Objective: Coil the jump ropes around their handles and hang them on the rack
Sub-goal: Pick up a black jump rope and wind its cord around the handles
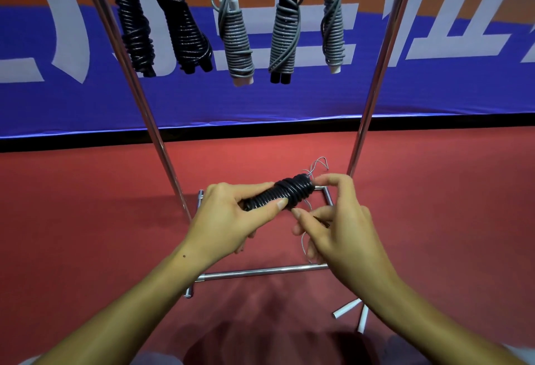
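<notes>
left hand (228,217): grips the black jump rope bundle (282,193), thumb across the near side of the coils, fingers curled behind; wrist bent inward, forearm runs in from lower left.
right hand (337,228): index finger and thumb pinch at the bundle's right end, other fingers curled round a thin grey cord (304,241) that trails below the palm; forearm runs in from lower right.
black jump rope bundle: glossy black rope coiled tight around its handles, held roughly level and tilted up to the right, in mid-air between both hands, low in front of the rack and well below the hanging bundles.
thin grey cord, far end: loose loops (318,164) stick out past the bundle's right end.
chrome tube rack (150,121): two slanted uprights either side of the hands; base rail (260,271) crosses under the wrists.
hung on top bar: two black coiled ropes (162,22) at left, three grey coiled ropes (240,37) at right, side by side, apart from each other.
floor: red mat (86,205).
white handles (351,308): two white cylindrical handles on the mat, below the right forearm, partly hidden by it.
backdrop: blue banner (289,95) with large white lettering behind the rack.
</notes>
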`<state>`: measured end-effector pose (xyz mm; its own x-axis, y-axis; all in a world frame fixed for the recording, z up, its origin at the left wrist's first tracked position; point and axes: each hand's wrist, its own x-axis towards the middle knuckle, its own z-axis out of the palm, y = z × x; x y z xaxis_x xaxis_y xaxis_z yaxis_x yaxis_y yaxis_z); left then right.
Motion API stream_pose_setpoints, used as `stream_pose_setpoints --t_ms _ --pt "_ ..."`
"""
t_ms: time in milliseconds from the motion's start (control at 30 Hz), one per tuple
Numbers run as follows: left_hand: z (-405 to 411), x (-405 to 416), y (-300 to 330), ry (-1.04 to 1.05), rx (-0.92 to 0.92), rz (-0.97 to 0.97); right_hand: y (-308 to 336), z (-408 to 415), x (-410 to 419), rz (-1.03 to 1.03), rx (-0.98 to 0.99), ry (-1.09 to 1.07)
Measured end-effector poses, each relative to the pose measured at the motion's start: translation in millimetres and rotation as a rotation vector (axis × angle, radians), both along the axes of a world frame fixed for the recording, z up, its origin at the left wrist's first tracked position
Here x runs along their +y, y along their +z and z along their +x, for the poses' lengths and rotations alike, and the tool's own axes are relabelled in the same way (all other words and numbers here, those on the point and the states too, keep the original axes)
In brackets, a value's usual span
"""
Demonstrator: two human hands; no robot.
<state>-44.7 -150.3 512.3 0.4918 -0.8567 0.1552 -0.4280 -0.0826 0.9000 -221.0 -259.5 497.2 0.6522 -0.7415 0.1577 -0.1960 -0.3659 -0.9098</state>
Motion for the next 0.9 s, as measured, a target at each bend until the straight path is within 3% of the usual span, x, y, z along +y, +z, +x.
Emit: stream_pose_setpoints --t_ms 100,267,467,567,767,900 --pt "3.6 -1.5 -0.9 0.004 0.027 0.042 -2.0 -1.1 -2.5 -0.12 -0.061 0.001" --pt "6.7 -0.6 0.0 -0.033 0.042 0.091 0.3 -0.4 -7.1 0.082 -0.143 0.073" --pt "9.5 1.6 2.4 -0.093 0.026 0.142 -7.0 1.8 -9.9 -0.005 -0.184 0.174" --pt "9.0 3.0 5.0 -0.145 0.012 0.179 -7.4 2.3 -13.9 -0.225 -0.202 0.223" --pt "10.2 2.1 8.7 -0.217 0.064 0.248 -9.7 4.1 -25.1 -0.905 -0.157 0.199" --pt "11.9 2.4 11.7 -0.272 0.102 0.305 3.7 4.2 -22.8 -1.043 -0.072 0.116"
